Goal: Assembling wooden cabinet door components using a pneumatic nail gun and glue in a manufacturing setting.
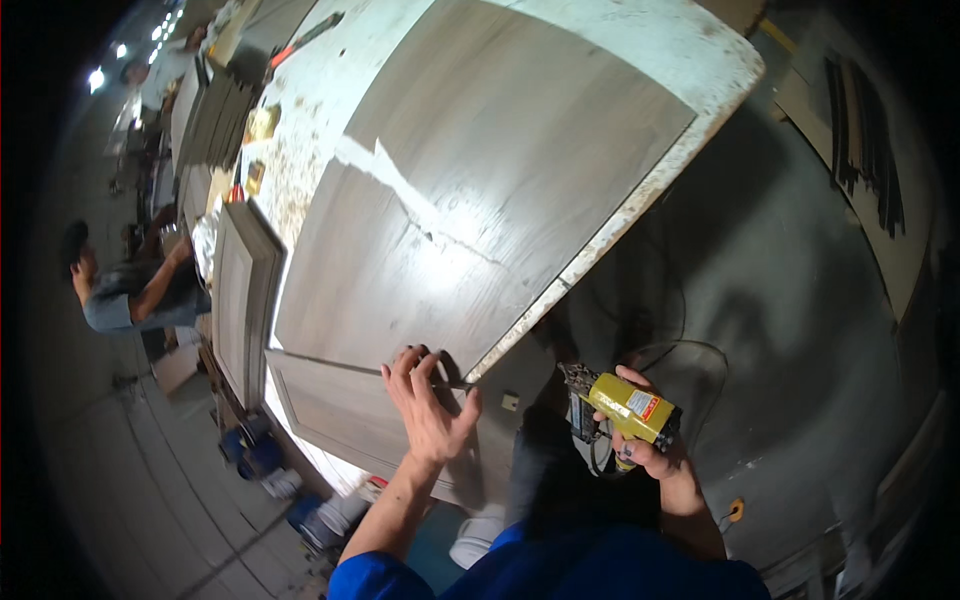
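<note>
A large grey-brown wooden panel (560, 130) lies on a white, stained worktable (690, 45). A second, framed wooden panel (340, 405) lies against its near edge. My left hand (428, 415) rests where the two meet, at the table's right side, fingers spread over the wood and thumb apart. Part of the seam is hidden beneath those fingers. Off the table's edge, my right hand (650, 445) is wrapped around a yellow pneumatic nail gun (632, 408). Its dark nose points left, toward the panels, without touching them.
Framed panels (240, 300) are stacked along the table's left side. A red-handled tool (300, 42) lies at the far left. A thin hose (715, 360) loops near the nail gun. Dark strips (865, 145) lie at far right. Another person (130, 290) works at left.
</note>
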`<state>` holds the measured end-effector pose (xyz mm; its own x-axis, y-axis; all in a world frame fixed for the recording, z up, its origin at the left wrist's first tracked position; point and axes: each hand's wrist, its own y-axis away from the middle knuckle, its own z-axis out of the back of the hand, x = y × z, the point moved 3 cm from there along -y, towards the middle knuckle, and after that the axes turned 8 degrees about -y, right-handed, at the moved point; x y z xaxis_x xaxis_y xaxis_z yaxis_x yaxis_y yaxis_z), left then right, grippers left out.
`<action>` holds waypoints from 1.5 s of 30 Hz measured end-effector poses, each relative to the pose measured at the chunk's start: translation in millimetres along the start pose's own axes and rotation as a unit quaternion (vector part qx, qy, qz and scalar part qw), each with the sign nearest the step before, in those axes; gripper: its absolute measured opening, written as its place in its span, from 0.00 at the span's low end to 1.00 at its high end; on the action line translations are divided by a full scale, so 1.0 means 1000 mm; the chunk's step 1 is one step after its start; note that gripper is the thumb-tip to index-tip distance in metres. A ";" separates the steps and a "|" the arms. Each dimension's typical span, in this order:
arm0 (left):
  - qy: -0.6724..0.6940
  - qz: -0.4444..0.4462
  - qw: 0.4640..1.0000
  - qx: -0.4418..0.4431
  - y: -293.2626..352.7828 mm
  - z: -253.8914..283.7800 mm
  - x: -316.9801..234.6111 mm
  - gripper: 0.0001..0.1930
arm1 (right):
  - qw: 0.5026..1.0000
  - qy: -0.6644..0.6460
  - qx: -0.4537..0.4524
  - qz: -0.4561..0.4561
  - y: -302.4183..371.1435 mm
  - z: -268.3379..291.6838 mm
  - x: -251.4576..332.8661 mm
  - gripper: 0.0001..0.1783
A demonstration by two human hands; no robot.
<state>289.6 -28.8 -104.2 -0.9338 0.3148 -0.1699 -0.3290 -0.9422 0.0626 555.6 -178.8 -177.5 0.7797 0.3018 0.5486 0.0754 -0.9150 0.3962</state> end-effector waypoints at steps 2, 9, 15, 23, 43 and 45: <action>0.032 -0.029 0.999 -0.008 0.012 -0.009 0.015 0.33 | 1.000 -0.006 0.006 -0.018 -0.003 -0.004 0.004 0.54; 0.017 -0.070 0.997 0.018 0.018 0.000 0.009 0.30 | 0.999 -0.016 0.040 0.010 -0.012 -0.004 -0.016 0.50; 0.025 -0.090 0.996 -0.003 0.021 -0.007 0.013 0.28 | 0.997 -0.037 0.045 -0.060 -0.009 -0.022 -0.037 0.48; 0.029 -0.079 0.996 0.005 0.018 -0.007 0.014 0.28 | 0.990 -0.054 0.121 -0.045 -0.030 -0.057 -0.049 0.48; 0.039 -0.081 0.996 0.007 0.017 -0.006 0.015 0.27 | 0.987 -0.083 0.128 -0.045 -0.034 -0.056 -0.065 0.46; 0.035 -0.082 0.996 0.009 0.017 -0.006 0.016 0.27 | 0.990 -0.070 0.121 -0.036 -0.034 -0.054 -0.069 0.46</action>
<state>270.4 -40.4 -112.2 -0.8552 0.4556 -0.2470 -0.4799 -0.8762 0.0453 465.8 -154.3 -189.1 0.8445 0.3434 0.4109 0.2669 -0.9351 0.2331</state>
